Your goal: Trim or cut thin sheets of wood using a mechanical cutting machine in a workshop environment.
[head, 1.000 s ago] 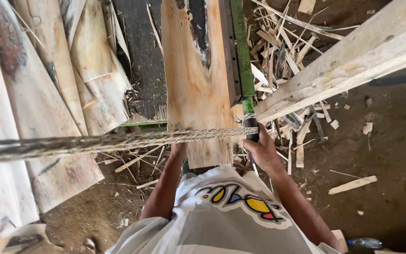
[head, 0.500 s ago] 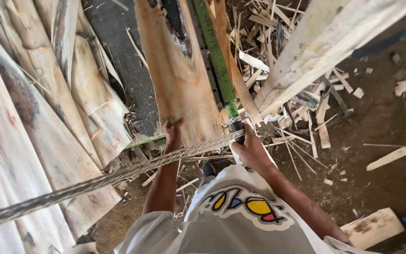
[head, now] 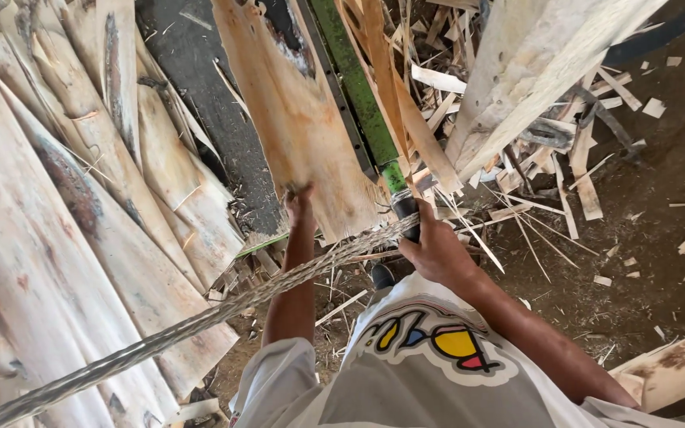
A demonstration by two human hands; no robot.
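A thin sheet of wood veneer [head: 299, 119] lies on a machine bed beside a green metal rail [head: 354, 83]. My left hand [head: 300, 200] grips the near edge of the veneer sheet. Closed around a black handle [head: 407, 208] at the end of the green rail is my right hand [head: 435, 252]. A twisted rope [head: 200, 321] runs from the lower left up to the handle, passing over my left forearm.
Stacked veneer sheets [head: 65, 222] cover the left. Broken wood strips and scraps [head: 533, 150] litter the dirt floor at right. A pale timber beam [head: 541, 67] slants at upper right. A wood block [head: 671, 368] lies at lower right.
The view has swung so the veneer sheet and rail tilt left. My left hand has moved up from below the sheet and taken its near edge. My right hand stays on the handle.
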